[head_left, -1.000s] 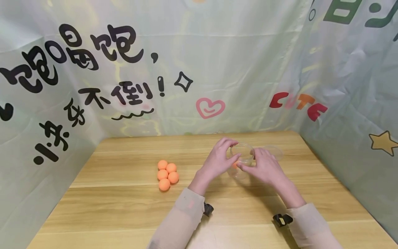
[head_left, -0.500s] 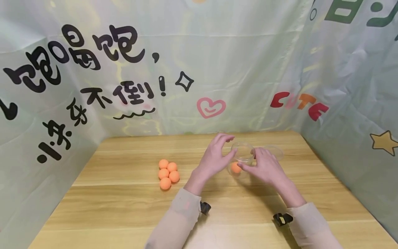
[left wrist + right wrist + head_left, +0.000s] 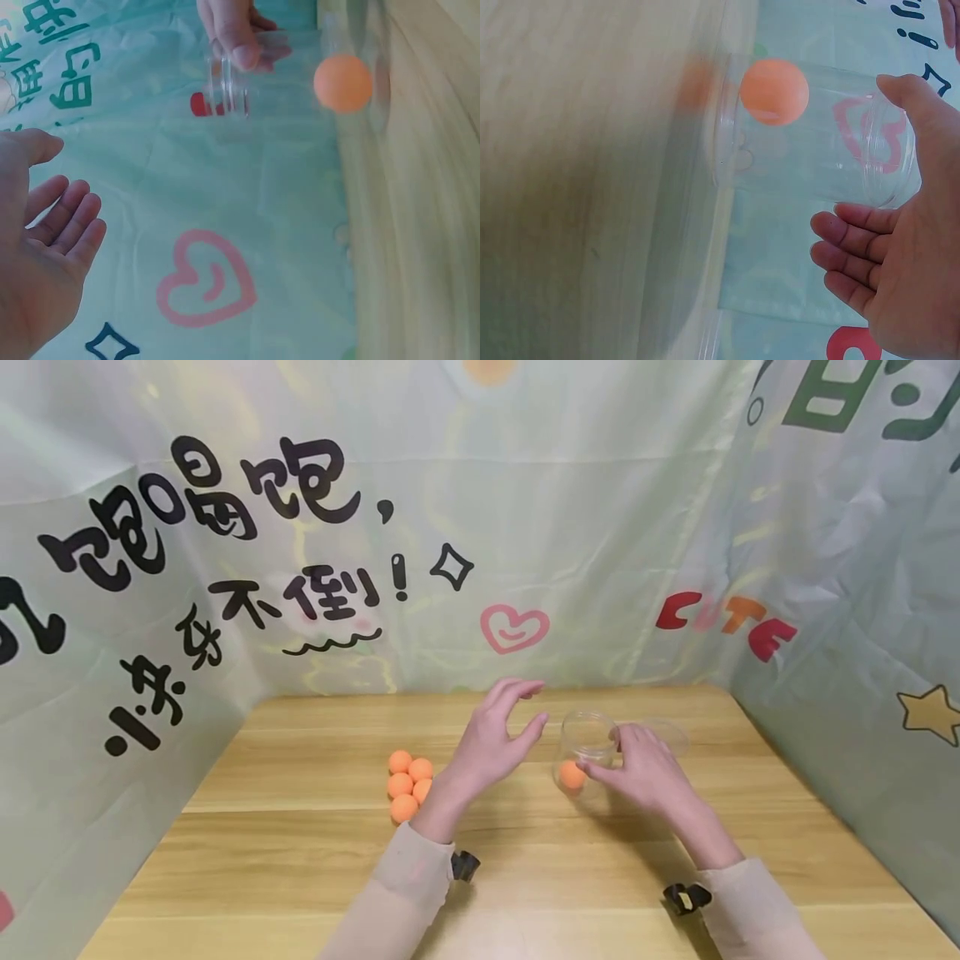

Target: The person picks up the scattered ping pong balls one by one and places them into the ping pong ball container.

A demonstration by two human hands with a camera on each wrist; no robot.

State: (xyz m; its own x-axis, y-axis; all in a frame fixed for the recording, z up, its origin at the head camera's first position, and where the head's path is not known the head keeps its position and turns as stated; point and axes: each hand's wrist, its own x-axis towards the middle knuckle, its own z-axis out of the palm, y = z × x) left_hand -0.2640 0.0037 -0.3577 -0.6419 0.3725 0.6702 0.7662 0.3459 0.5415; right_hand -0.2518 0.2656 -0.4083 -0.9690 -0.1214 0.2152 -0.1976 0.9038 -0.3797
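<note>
Jar (image 3: 590, 752): upright, right of centre, 1 ball (image 3: 572, 775) sitting low inside!
Right hand (image 3: 643, 770): thumb and fingers round the jar's upper part.
Left hand (image 3: 491, 739): fingers loose, apart from the jar, mid-frame.
Loose balls (image 3: 401, 785): 5 showing, bunched left of centre on the table (image 3: 300, 877).

A wood-grain tabletop (image 3: 247, 877) fills the lower frame, with a pale, creased fabric backdrop (image 3: 600, 510) behind. Black Chinese lettering (image 3: 234, 586) slants across the upper left, above a wavy underline (image 3: 332, 645). A pink smiling heart (image 3: 514, 633) sits near centre, multicoloured "CUTE" (image 3: 737, 615) right of it, a yellow star (image 3: 932, 713) at the right edge, green lettering (image 3: 828, 406) upper right.
</note>
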